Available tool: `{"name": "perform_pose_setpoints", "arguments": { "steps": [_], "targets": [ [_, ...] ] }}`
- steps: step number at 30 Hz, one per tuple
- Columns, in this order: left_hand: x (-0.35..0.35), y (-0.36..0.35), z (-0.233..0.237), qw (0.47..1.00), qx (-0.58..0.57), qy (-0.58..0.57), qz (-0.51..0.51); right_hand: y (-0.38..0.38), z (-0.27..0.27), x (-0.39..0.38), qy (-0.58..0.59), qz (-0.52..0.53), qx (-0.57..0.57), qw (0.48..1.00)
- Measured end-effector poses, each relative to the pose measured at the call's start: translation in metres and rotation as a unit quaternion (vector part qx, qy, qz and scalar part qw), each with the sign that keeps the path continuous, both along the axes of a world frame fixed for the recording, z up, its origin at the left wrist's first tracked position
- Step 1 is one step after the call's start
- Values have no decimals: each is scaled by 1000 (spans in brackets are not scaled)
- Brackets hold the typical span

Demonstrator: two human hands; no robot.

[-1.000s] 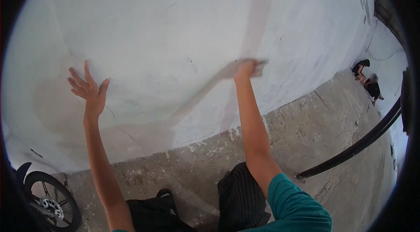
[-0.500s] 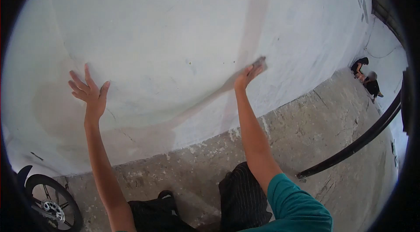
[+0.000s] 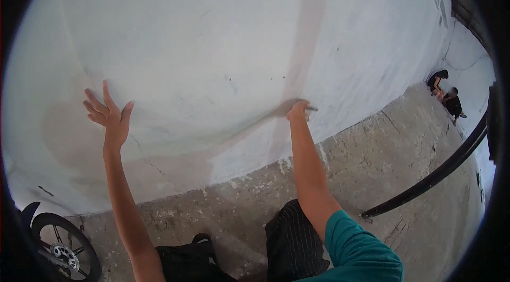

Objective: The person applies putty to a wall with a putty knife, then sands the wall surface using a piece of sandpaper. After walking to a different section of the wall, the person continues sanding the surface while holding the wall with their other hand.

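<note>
My left hand lies against the white wall with its fingers spread, and nothing is in it. Farther right and slightly higher, my right hand presses low on the wall, wrist bent and fingers closed round a dark grey flat piece that looks like sandpaper. Only a thin edge of that piece sticks out to the right of the fingers; the rest is hidden by the hand. Faint grey smudges and small dark spots mark the wall between my hands.
A motorcycle wheel stands at the lower left. On the right, a black curved pole crosses above the stained concrete floor. Two people crouch by the wall at the far right. My legs are below.
My right hand has moved down the wall with the grey piece, and its wrist has bent. The left hand stays almost where it was.
</note>
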State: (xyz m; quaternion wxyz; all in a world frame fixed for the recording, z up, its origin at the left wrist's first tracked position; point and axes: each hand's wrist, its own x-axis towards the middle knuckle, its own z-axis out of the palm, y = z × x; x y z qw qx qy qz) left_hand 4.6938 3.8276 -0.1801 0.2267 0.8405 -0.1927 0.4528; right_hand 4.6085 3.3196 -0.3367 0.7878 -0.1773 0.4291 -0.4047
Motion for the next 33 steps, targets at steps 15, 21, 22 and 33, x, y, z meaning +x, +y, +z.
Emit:
{"name": "perform_pose_setpoints", "arguments": {
  "steps": [15, 21, 22, 33],
  "targets": [
    [3, 1, 0, 1000, 0, 10, 5, 53, 139, -9, -78, -82, -563, 818],
    [21, 3, -11, 999, -3, -42, 20, 171, 159, -2, 137, -54, -831, 536],
    [27, 2, -21, 998, -7, -64, 28, 188, 158, 3, 117, -44, -828, 546],
    [-46, 30, -162, 977, -132, 166, 25, 348, 52, 43, -47, 160, -963, 211]
  ]
}}
